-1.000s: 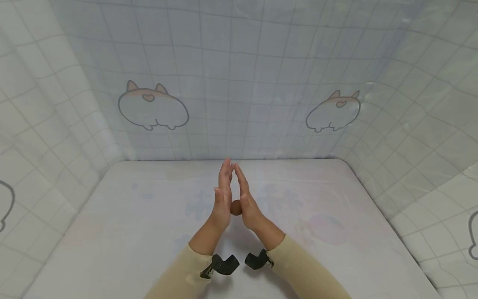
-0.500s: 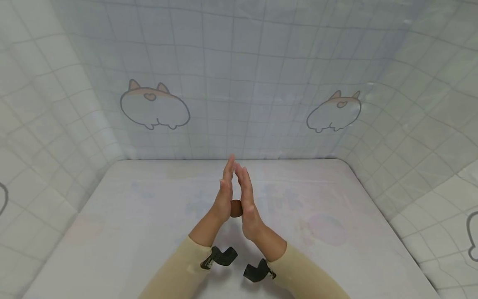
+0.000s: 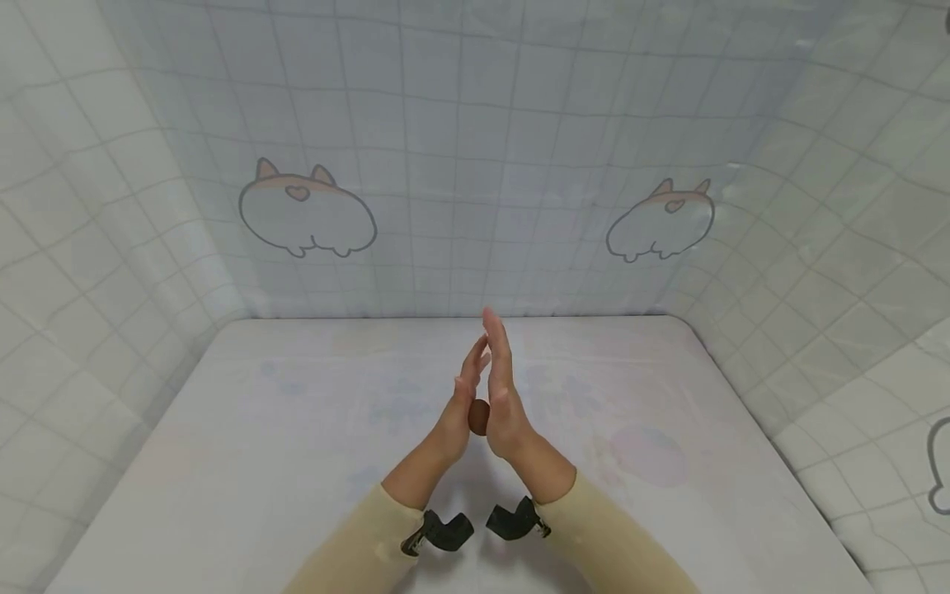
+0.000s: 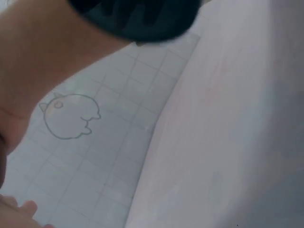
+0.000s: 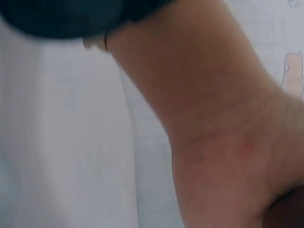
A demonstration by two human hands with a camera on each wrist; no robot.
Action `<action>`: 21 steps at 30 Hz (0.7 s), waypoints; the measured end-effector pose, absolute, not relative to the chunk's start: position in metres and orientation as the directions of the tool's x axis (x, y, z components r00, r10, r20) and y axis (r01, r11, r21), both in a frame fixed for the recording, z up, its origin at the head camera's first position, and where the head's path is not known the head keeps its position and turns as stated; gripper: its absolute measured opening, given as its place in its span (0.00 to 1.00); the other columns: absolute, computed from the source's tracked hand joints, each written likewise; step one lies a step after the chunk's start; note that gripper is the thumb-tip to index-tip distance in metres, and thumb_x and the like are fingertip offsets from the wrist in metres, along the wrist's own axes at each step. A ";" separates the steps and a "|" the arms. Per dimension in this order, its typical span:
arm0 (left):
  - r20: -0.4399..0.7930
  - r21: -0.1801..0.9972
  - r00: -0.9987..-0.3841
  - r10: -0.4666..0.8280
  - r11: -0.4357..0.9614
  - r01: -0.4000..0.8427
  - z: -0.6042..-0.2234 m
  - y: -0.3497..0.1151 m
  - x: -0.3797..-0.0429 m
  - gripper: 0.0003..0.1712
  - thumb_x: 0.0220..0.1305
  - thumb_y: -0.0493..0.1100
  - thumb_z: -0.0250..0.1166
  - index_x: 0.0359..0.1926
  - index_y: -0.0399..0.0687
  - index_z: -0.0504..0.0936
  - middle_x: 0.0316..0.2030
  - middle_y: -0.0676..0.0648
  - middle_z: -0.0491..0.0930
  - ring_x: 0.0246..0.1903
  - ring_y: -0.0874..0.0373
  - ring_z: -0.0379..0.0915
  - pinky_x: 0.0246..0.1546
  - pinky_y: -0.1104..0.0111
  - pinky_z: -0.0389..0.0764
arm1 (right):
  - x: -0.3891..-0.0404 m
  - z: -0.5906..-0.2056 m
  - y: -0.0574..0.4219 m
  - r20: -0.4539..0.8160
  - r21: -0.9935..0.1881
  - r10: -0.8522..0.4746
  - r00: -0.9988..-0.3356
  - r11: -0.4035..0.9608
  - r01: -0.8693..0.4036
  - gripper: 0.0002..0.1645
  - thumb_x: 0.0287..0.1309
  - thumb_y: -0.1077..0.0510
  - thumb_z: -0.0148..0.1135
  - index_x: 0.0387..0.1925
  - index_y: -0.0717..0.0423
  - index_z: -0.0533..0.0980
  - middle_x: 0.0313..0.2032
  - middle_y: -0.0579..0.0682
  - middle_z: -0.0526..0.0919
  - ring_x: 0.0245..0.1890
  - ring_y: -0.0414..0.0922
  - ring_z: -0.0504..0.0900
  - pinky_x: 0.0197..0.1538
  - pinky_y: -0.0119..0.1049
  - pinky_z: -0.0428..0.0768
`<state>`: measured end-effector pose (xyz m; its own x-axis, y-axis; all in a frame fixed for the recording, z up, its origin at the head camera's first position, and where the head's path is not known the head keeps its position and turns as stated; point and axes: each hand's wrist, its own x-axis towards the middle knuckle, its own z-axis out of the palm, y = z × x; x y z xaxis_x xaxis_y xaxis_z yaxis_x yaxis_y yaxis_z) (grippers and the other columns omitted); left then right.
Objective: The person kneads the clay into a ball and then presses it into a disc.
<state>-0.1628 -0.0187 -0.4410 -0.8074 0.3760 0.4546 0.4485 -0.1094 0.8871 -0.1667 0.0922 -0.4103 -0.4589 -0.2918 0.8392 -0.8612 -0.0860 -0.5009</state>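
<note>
A small brown ball (image 3: 478,417) of unknown material sits between the two palms, above the table. On its left side the left hand (image 3: 458,412) presses with fingers straight and pointing away from the body. The right hand (image 3: 505,404) lies flat against the ball's other side, its straight fingers reaching slightly farther than the left ones. Toward the tips the two hands lean together. In the right wrist view, a dark brown edge of the ball (image 5: 287,211) shows at the lower right corner beside the right palm (image 5: 218,185). The left wrist view shows mostly the left forearm (image 4: 52,52).
Under the hands spreads a white table (image 3: 297,462) with faint pastel prints. A grid-patterned curtain (image 3: 475,165) with cartoon animal drawings surrounds it on the far side and both flanks. Black wrist camera mounts (image 3: 449,532) project inward from both cream sleeves (image 3: 364,544).
The palms have slid back and forth against each other with the ball between them. Since half a second ago the right hand has moved forward and the left hand back, with the ball slightly rightward.
</note>
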 end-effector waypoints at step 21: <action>0.647 0.763 -0.699 0.306 -0.231 0.604 -0.421 -0.021 -0.139 0.51 0.71 0.75 0.20 0.80 0.46 0.32 0.79 0.45 0.31 0.77 0.40 0.30 0.70 0.41 0.31 | -0.178 -0.446 0.098 0.725 -0.657 -0.346 -0.595 -0.088 -0.749 0.55 0.68 0.22 0.20 0.79 0.56 0.32 0.79 0.53 0.33 0.70 0.38 0.59 0.58 0.48 0.72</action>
<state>-0.1387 -0.0209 -0.4211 -0.6986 0.3065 0.6465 0.6044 -0.2308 0.7625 -0.1783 0.0984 -0.4460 -0.5951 -0.3464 0.7251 -0.7490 -0.0878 -0.6567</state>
